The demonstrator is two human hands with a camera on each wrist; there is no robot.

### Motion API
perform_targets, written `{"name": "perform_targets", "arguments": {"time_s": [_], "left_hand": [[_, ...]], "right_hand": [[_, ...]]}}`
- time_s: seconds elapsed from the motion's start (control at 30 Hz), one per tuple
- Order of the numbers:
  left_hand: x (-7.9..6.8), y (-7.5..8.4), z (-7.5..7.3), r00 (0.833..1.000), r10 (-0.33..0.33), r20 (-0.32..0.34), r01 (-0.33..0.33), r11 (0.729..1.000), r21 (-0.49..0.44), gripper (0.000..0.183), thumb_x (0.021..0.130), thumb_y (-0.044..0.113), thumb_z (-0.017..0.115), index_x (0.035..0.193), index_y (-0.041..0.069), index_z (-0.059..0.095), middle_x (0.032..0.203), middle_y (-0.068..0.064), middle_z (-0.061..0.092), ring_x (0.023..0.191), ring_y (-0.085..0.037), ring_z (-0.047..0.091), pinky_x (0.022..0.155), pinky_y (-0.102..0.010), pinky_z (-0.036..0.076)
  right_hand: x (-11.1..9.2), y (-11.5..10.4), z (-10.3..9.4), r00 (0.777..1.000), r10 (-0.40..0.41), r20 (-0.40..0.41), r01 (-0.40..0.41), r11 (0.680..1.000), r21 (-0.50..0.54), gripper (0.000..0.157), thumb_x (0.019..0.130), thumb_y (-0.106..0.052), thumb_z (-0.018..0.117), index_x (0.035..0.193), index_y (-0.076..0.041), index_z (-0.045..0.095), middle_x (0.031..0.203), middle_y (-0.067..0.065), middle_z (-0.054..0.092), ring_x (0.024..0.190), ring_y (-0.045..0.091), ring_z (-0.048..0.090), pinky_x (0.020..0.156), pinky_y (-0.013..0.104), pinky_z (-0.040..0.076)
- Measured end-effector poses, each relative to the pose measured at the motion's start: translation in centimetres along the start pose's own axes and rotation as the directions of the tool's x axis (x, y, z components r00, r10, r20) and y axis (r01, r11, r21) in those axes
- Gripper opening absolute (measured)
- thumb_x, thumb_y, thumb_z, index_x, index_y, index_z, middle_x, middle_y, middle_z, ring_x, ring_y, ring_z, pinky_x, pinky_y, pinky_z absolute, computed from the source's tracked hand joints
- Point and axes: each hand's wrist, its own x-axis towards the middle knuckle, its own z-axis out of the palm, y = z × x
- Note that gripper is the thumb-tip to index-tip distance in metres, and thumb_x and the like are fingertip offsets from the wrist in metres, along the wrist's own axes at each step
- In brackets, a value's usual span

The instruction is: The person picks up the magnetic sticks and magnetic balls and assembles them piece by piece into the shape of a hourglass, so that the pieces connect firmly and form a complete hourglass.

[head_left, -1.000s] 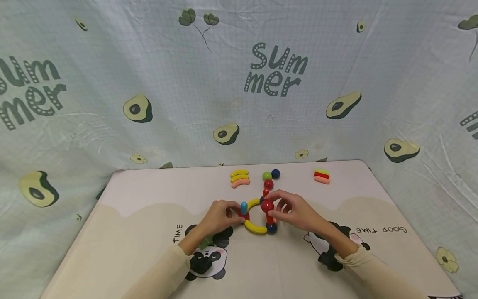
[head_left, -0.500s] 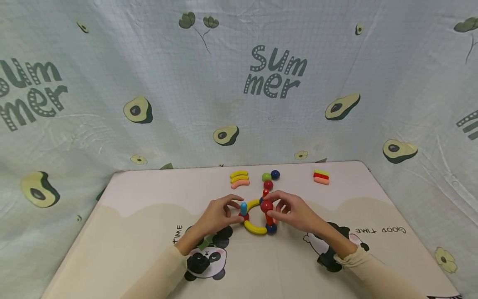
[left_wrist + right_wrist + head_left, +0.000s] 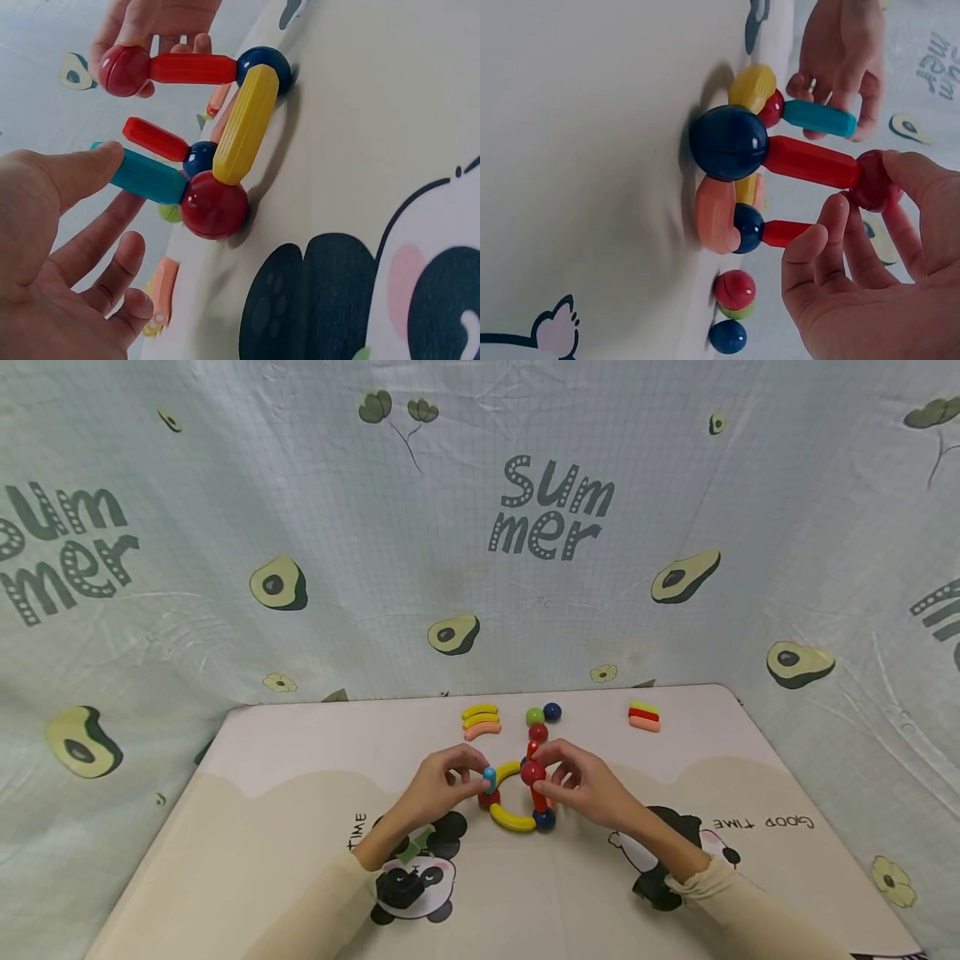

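Observation:
A ring of curved magnetic sticks and balls lies mid-table. My left hand pinches the upper part of an upright light blue stick between thumb and fingers; its foot sits on a red ball. My right hand holds another red ball in its fingertips, on top of an upright red stick. That stick stands on a dark blue ball. A yellow curved stick joins the two near balls. Behind, a second red stick rises from a farther dark blue ball.
Toward the back lie yellow curved sticks and a peach one. A green ball, a blue ball and a red ball sit behind the ring. Short straight sticks lie at the back right.
My left hand has let go of the red ball at the ring's left, opened, and moved up to pinch the light blue stick. The right hand stays at its red ball.

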Motion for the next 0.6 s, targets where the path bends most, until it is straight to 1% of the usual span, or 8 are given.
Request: {"name": "perform_targets", "arguments": {"time_s": [0.07, 0.3, 0.47, 0.6], "left_hand": [[0.1, 0.1, 0.1, 1.000, 0.001, -0.006, -0.001, 1.000, 0.000, 0.022, 0.093, 0.016, 0.078, 0.113, 0.012, 0.071, 0.107, -0.003, 0.074, 0.084, -0.016, 0.058, 0.071, -0.026, 0.050], [0.7, 0.5, 0.7, 0.999, 0.045, -0.009, -0.045, 0.999, -0.011, 0.021, 0.091, 0.013, 0.079, 0.112, 0.008, 0.073, 0.104, -0.006, 0.075, 0.083, -0.019, 0.060, 0.072, -0.027, 0.051], [1.2, 0.7, 1.4, 1.000, 0.008, 0.002, -0.008, 1.000, 0.028, 0.020, 0.092, 0.018, 0.080, 0.110, 0.013, 0.075, 0.100, 0.002, 0.075, 0.082, -0.014, 0.059, 0.074, -0.027, 0.049], [1.5, 0.7, 1.8, 1.000, -0.019, 0.003, 0.018, 0.998, 0.055, 0.018, 0.091, 0.020, 0.080, 0.109, 0.016, 0.076, 0.097, 0.007, 0.074, 0.082, -0.014, 0.058, 0.075, -0.028, 0.049]], "right_hand": [[0.0, 0.0, 0.1, 1.000, -0.002, -0.008, 0.002, 1.000, -0.001, 0.032, 0.095, -0.020, 0.076, 0.124, -0.015, 0.062, 0.113, -0.001, 0.066, 0.085, 0.020, 0.063, 0.073, 0.028, 0.056], [0.0, 0.0, 0.4, 0.999, -0.012, -0.030, 0.012, 1.000, -0.010, 0.031, 0.094, -0.018, 0.077, 0.122, -0.016, 0.063, 0.112, -0.002, 0.066, 0.084, 0.020, 0.063, 0.071, 0.028, 0.056], [0.1, 0.1, 0.7, 0.999, -0.012, -0.044, 0.012, 1.000, -0.014, 0.031, 0.094, -0.018, 0.077, 0.122, -0.016, 0.064, 0.111, -0.003, 0.067, 0.082, 0.019, 0.063, 0.071, 0.028, 0.056], [0.1, 0.1, 0.8, 0.999, -0.018, -0.050, 0.018, 1.000, -0.017, 0.031, 0.095, -0.019, 0.076, 0.123, -0.016, 0.063, 0.112, -0.002, 0.068, 0.083, 0.018, 0.063, 0.072, 0.027, 0.056]]}}
